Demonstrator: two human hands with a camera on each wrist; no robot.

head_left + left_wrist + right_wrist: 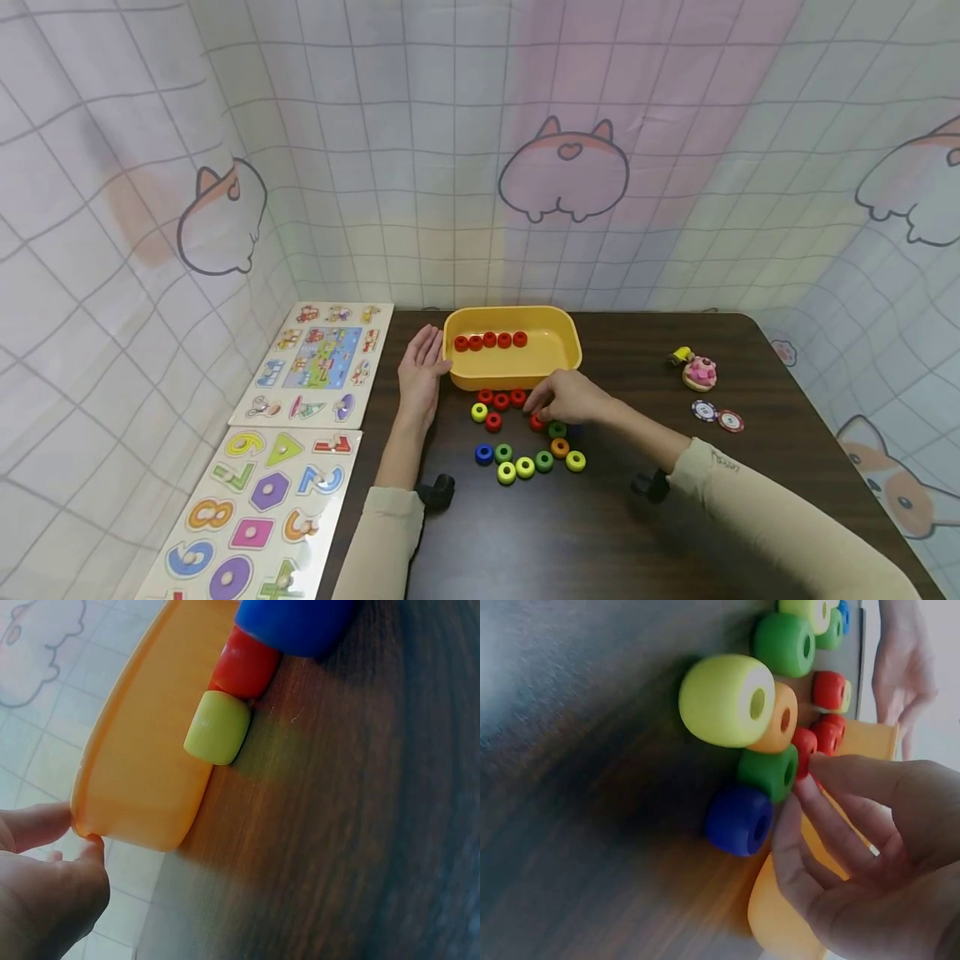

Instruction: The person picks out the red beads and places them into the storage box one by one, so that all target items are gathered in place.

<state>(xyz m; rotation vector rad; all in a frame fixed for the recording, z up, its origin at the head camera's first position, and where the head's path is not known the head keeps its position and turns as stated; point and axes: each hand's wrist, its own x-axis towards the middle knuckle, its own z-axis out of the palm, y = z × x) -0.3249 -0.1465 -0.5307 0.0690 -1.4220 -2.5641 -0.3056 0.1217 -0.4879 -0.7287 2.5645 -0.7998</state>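
Gridded curtain (337, 167) (wrinkled); dark table (540, 533)

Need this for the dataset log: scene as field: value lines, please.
left hand: holds the yellow tray at its left end
right hand: pinches a red bead outside the tray
red beads in tray: five, in a row
red beads outside: five, pinched one included
yellow beads: four, outside
green beads: three, outside
blue beads: two, outside
orange bead: one, outside
left side: two puzzle boards
right side: pink toy, yellow toy, two poker chips

Picture puzzle (322, 358) lying beyond number puzzle (242, 504)
A pink toy (700, 374) is sitting beside a yellow toy (682, 356), near two poker chips (705, 410).
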